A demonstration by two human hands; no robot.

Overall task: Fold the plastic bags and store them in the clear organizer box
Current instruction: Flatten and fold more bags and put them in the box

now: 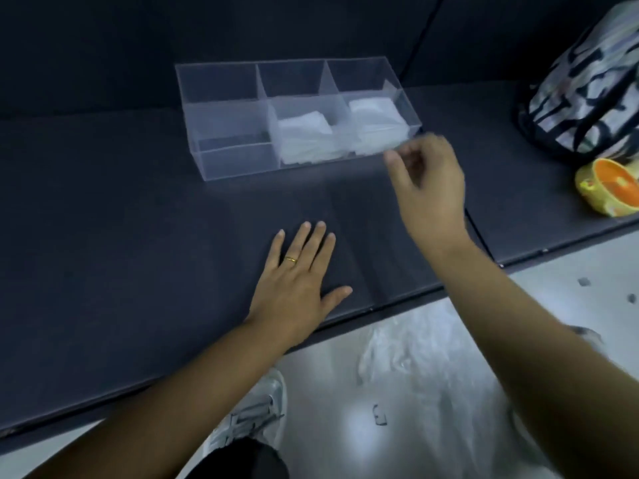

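Observation:
A clear plastic bag [373, 243] lies spread on the dark table, faint and hard to see. My left hand [297, 281] presses flat on its near left part, fingers straight. My right hand [425, 178] hovers at the bag's far right corner with thumb and fingers curled together, and seems to pinch that corner; the hand is blurred. Just behind it stands the clear organizer box [235, 160] with three compartments. Folded white bags fill the middle compartment [304, 136] and the right one [375, 122]. The left compartment holds nothing.
A patterned tote bag [587, 91] and an orange-and-yellow pouch [608, 188] sit at the table's right end. Loose plastic bags [415, 357] lie on the floor below the table edge [345, 321], beside my shoe [256, 409].

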